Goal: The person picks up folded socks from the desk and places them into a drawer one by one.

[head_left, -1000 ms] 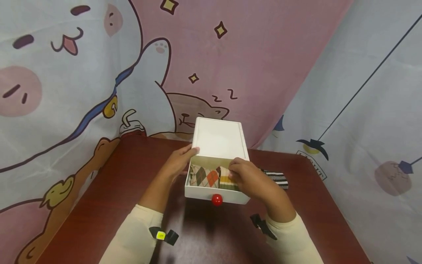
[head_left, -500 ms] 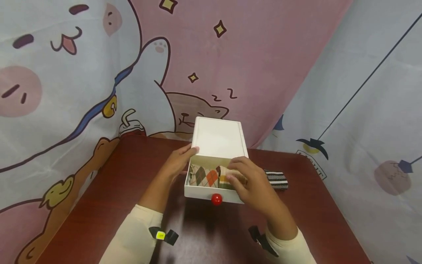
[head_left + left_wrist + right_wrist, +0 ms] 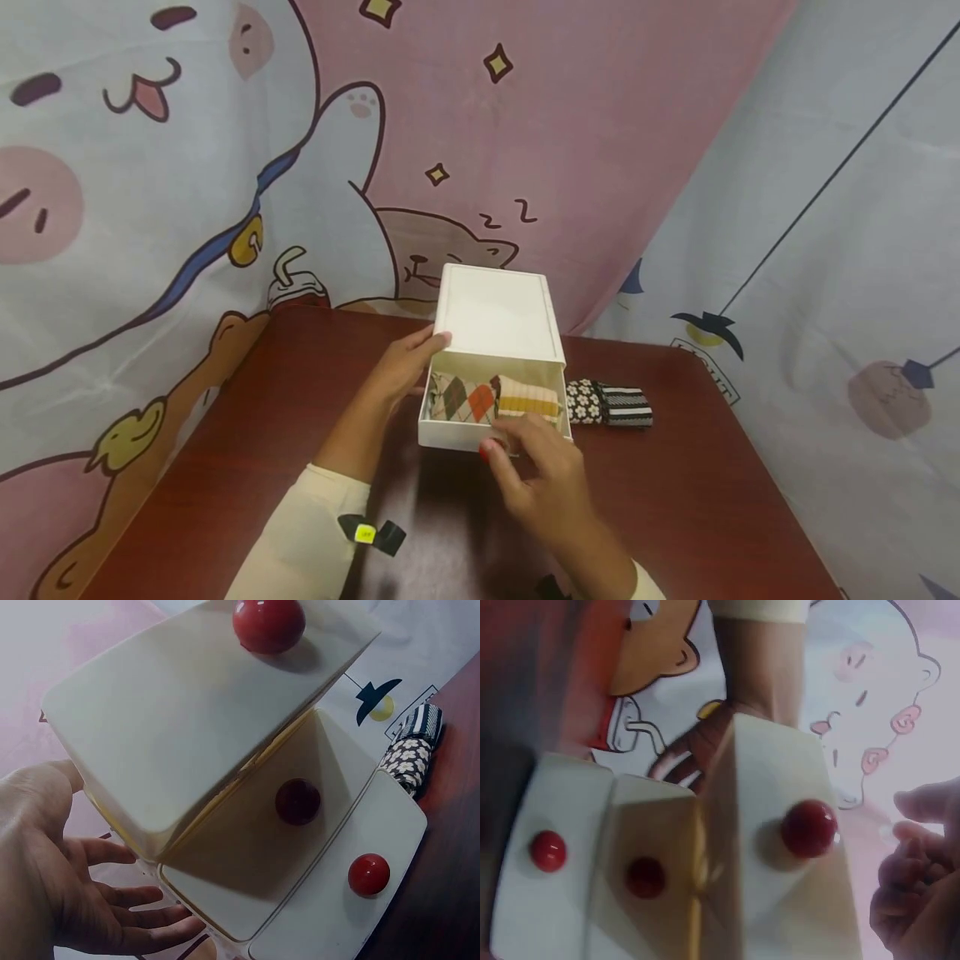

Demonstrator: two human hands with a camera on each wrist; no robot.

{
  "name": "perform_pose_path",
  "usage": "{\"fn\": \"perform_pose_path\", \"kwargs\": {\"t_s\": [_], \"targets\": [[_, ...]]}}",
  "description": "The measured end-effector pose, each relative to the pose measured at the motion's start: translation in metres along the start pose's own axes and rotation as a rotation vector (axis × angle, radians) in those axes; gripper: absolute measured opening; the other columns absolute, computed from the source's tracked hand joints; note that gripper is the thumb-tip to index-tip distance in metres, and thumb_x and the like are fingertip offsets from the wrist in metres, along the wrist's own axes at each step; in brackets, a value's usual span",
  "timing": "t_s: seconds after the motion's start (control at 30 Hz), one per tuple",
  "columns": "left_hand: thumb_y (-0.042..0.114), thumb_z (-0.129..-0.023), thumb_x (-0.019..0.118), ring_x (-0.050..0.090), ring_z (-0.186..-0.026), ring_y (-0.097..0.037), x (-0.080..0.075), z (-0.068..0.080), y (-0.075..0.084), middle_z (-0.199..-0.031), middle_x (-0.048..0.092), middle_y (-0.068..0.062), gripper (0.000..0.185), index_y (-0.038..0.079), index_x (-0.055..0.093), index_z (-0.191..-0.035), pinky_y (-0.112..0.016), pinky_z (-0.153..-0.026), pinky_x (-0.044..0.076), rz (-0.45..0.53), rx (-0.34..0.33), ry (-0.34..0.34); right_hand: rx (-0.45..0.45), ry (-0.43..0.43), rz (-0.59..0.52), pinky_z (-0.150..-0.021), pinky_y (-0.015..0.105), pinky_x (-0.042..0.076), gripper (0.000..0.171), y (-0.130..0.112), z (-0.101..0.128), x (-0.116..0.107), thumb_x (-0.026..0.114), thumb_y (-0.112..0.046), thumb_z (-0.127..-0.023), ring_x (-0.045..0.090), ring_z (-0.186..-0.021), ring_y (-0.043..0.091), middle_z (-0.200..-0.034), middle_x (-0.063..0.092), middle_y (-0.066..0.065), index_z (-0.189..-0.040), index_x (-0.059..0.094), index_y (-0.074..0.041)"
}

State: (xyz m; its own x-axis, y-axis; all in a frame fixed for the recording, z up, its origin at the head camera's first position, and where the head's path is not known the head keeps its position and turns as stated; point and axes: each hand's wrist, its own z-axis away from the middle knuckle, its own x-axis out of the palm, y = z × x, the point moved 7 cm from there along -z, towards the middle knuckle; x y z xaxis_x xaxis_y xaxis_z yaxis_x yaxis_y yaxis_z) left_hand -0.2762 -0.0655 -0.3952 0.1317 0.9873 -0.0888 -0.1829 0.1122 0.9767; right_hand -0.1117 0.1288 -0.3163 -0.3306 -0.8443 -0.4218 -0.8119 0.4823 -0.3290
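Drawer of smooth white material (image 3: 450, 435), pulled out from the top of a white box-shaped cabinet (image 3: 498, 312), holds two rolled cloth bundles side by side: a beige argyle bundle with green and orange diamonds (image 3: 461, 400) on the left, and a cream-and-yellow striped bundle (image 3: 528, 400) on the right. Two lower drawers are closed, so their contents are hidden.

The right hand (image 3: 551, 475) is at the drawer front, thumb and forefinger a little apart with a narrow gap; in the right wrist view they appear just clear of the round, glossy red knob (image 3: 810, 829) and hold nothing. The left hand (image 3: 401, 367) rests its thumb on the cabinet's top edge, the other fingers spread loosely along the side.

Working the drawer well by its knob calls, I judge, for a centred pinch and straight, level pressure, with the left hand bracing the cabinet. Both rolls should lie below the rim; whether the striped one does, I cannot tell. A skewed push could jam it.

Black-and-white patterned cloth, floral and striped (image 3: 628, 406), lies outside, on the reddish-brown tabletop (image 3: 697, 492) right of the cabinet.
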Motion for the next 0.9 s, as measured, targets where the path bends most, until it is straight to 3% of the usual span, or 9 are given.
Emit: {"fn": "perform_pose_path", "kwargs": {"t_s": [0.1,0.27,0.57,0.9], "targets": [[0.056,-0.104,0.064,0.064,-0.139,-0.042,0.000,0.000,0.000,-0.157,0.061,-0.022,0.076,0.027,0.042,-0.170,-0.065,-0.110,0.056,0.006,0.002,0.003,-0.010,0.027,0.006,-0.055,0.013,0.042,0.023,-0.001,0.009,0.004,0.074,-0.026,-0.106,0.048,-0.058,0.005,-0.070,0.057,-0.003,-0.107,0.078,-0.003],[0.057,-0.104,0.063,0.063,-0.141,-0.043,-0.001,-0.001,0.000,-0.159,0.059,-0.023,0.076,0.027,0.042,-0.170,-0.066,-0.110,0.056,-0.007,0.005,0.003,-0.013,0.074,0.115,-0.051,0.008,0.033,0.032,0.001,0.025,0.010,0.073,-0.036,-0.106,0.036,-0.052,0.000,-0.061,0.045,-0.007,-0.107,0.077,-0.004],[0.057,-0.104,0.063,0.063,-0.141,-0.044,-0.002,-0.002,-0.001,-0.158,0.060,-0.023,0.077,0.026,0.041,-0.170,-0.065,-0.109,0.057,-0.013,-0.006,0.004,0.005,0.100,0.264,-0.045,0.012,0.032,0.037,0.006,0.043,0.015,0.072,-0.041,-0.106,0.033,-0.051,-0.003,-0.056,0.044,-0.009,-0.107,0.078,-0.004],[0.055,-0.104,0.064,0.063,-0.141,-0.044,-0.002,-0.002,-0.002,-0.159,0.059,-0.024,0.074,0.026,0.044,-0.169,-0.065,-0.109,0.057,0.009,-0.001,0.001,0.056,0.070,0.254,-0.045,0.011,0.031,0.032,0.014,0.044,0.021,0.074,-0.037,-0.105,0.034,-0.051,-0.004,-0.057,0.047,-0.008,-0.108,0.076,-0.005]]}}
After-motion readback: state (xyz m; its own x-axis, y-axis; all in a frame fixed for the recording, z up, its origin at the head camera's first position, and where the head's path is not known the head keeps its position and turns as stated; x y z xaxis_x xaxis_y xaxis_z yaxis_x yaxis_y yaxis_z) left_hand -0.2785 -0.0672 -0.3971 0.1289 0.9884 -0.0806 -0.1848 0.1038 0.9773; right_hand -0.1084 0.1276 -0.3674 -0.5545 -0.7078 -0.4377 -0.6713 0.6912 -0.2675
